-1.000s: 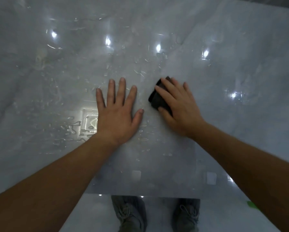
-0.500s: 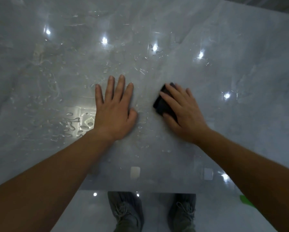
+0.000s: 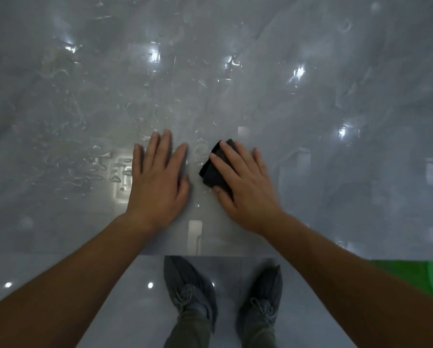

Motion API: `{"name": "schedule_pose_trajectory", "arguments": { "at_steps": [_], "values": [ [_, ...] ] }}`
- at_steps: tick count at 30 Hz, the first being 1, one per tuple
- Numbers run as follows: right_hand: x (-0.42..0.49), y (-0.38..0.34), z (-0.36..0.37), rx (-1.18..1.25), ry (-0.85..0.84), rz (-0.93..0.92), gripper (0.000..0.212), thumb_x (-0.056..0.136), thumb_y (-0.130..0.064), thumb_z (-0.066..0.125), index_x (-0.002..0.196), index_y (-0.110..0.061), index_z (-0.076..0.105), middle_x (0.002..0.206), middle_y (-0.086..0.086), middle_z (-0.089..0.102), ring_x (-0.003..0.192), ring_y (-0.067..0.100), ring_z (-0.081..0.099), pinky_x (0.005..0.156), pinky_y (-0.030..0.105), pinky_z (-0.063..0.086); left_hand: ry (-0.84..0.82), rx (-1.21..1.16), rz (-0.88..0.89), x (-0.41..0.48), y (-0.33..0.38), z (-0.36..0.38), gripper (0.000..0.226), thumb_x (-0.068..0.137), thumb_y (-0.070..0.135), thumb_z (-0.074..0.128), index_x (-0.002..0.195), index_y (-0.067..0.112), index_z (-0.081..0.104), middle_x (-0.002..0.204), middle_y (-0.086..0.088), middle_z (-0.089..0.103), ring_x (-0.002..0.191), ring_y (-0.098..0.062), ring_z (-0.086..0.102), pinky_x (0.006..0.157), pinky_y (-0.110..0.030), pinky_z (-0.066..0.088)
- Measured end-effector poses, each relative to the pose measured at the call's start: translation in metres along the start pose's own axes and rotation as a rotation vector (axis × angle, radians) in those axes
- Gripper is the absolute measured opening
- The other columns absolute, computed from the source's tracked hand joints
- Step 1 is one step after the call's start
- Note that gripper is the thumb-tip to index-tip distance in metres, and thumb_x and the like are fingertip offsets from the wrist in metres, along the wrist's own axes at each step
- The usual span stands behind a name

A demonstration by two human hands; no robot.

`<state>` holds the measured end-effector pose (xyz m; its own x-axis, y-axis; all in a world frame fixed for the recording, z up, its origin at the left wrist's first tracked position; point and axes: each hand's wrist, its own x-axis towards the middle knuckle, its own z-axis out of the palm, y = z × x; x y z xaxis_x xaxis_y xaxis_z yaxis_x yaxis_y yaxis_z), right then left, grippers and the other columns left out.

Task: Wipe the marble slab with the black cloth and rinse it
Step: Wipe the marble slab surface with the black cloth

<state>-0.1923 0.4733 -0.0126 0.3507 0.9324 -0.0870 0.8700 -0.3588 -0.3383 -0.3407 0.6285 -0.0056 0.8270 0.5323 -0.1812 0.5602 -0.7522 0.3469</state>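
Note:
The grey marble slab (image 3: 323, 101) fills most of the head view, glossy and wet, with water drops and streaks left of centre. My right hand (image 3: 245, 187) lies flat on the folded black cloth (image 3: 214, 169), pressing it onto the slab; only the cloth's left part shows past my fingers. My left hand (image 3: 157, 182) rests palm down on the slab beside it, fingers together, holding nothing. A narrow wet gap separates the two hands.
The slab's near edge (image 3: 210, 254) runs just below my wrists. Beyond it is a shiny tiled floor (image 3: 125, 297) with my two grey shoes (image 3: 190, 292). A green object (image 3: 426, 275) lies at the right, under the slab's edge.
Both hands and the cloth have slid toward me, closer to the slab's near edge. My left fingers have drawn together. The view has tilted down, showing more floor and shoes.

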Motion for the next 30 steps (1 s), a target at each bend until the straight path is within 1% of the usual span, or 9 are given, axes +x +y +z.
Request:
{"name": "schedule_pose_trajectory", "arguments": {
  "at_steps": [2, 5, 9, 14, 16, 19, 22, 24, 30],
  "values": [
    [-0.012, 0.025, -0.006, -0.012, -0.012, 0.009, 0.062, 0.096, -0.041, 0.049, 0.154, -0.022, 0.038, 0.166, 0.005, 0.025, 0.155, 0.026, 0.015, 0.123, 0.057, 0.010, -0.001, 0.026, -0.004, -0.011, 0.002, 0.006, 0.061, 0.095, 0.037, 0.036, 0.153, 0.018, 0.033, 0.167, -0.015, 0.012, 0.155, -0.031, 0.001, 0.123, -0.051, -0.005],
    [-0.045, 0.067, -0.019, 0.025, 0.083, 0.204, 0.064, 0.093, -0.041, 0.047, 0.153, -0.021, 0.037, 0.165, 0.007, 0.027, 0.155, 0.026, 0.016, 0.122, 0.060, 0.013, -0.006, 0.086, -0.022, -0.021, 0.009, 0.016, 0.064, 0.098, 0.044, 0.027, 0.158, 0.021, 0.024, 0.168, -0.012, 0.004, 0.155, -0.031, -0.004, 0.123, -0.053, -0.005],
    [-0.052, 0.054, -0.013, 0.039, 0.156, 0.429, 0.063, 0.094, -0.043, 0.041, 0.153, -0.021, 0.037, 0.165, 0.007, 0.026, 0.155, 0.029, 0.014, 0.124, 0.057, 0.007, 0.009, 0.173, -0.067, -0.022, 0.018, 0.025, 0.067, 0.098, 0.045, 0.023, 0.160, 0.023, 0.013, 0.168, -0.011, -0.001, 0.155, -0.031, -0.008, 0.123, -0.056, -0.003],
    [-0.048, 0.023, -0.003, -0.025, 0.021, -0.014, 0.061, 0.097, -0.044, 0.041, 0.153, -0.023, 0.037, 0.165, 0.006, 0.027, 0.154, 0.030, 0.017, 0.125, 0.055, 0.008, -0.019, 0.160, -0.081, -0.024, 0.028, 0.021, 0.067, 0.097, 0.041, 0.024, 0.160, 0.024, 0.011, 0.169, -0.010, -0.002, 0.155, -0.028, -0.011, 0.122, -0.057, -0.005],
    [-0.053, 0.049, -0.011, -0.032, -0.011, -0.050, 0.061, 0.096, -0.044, 0.042, 0.154, -0.023, 0.037, 0.165, 0.006, 0.027, 0.154, 0.029, 0.017, 0.124, 0.057, 0.010, -0.016, 0.161, -0.026, -0.024, 0.044, 0.020, 0.065, 0.098, 0.040, 0.023, 0.160, 0.023, 0.015, 0.169, -0.009, 0.002, 0.155, -0.028, -0.008, 0.122, -0.057, -0.005],
    [-0.080, 0.103, -0.026, 0.015, 0.078, 0.162, 0.063, 0.092, -0.041, 0.048, 0.150, -0.019, 0.043, 0.162, 0.010, 0.032, 0.152, 0.031, 0.024, 0.119, 0.061, 0.019, -0.018, 0.119, 0.018, -0.020, 0.074, 0.026, 0.063, 0.098, 0.042, 0.023, 0.159, 0.022, 0.020, 0.168, -0.010, 0.006, 0.155, -0.028, -0.004, 0.124, -0.053, -0.004],
    [-0.116, 0.134, -0.037, 0.055, 0.162, 0.405, 0.064, 0.092, -0.042, 0.044, 0.152, -0.017, 0.040, 0.163, 0.010, 0.030, 0.153, 0.032, 0.021, 0.122, 0.059, 0.013, -0.050, 0.105, -0.017, -0.019, 0.092, 0.038, 0.064, 0.098, 0.043, 0.023, 0.158, 0.021, 0.021, 0.168, -0.012, 0.005, 0.155, -0.029, -0.004, 0.124, -0.051, -0.003],
    [-0.124, 0.119, -0.032, 0.051, 0.175, 0.457, 0.064, 0.092, -0.041, 0.043, 0.151, -0.017, 0.040, 0.163, 0.011, 0.029, 0.153, 0.033, 0.019, 0.124, 0.058, 0.011, -0.046, 0.109, -0.043, -0.020, 0.097, 0.043, 0.065, 0.098, 0.043, 0.023, 0.159, 0.020, 0.020, 0.168, -0.013, 0.003, 0.155, -0.029, -0.005, 0.124, -0.052, -0.002],
    [-0.122, 0.069, -0.013, -0.017, 0.063, -0.032, 0.059, 0.094, -0.040, 0.051, 0.150, -0.022, 0.045, 0.162, 0.008, 0.033, 0.152, 0.032, 0.023, 0.122, 0.058, 0.014, -0.046, 0.190, -0.115, -0.022, 0.113, 0.044, 0.067, 0.096, 0.043, 0.021, 0.159, 0.018, 0.018, 0.168, -0.014, 0.004, 0.155, -0.031, -0.003, 0.123, -0.055, 0.000]
  ]
}}
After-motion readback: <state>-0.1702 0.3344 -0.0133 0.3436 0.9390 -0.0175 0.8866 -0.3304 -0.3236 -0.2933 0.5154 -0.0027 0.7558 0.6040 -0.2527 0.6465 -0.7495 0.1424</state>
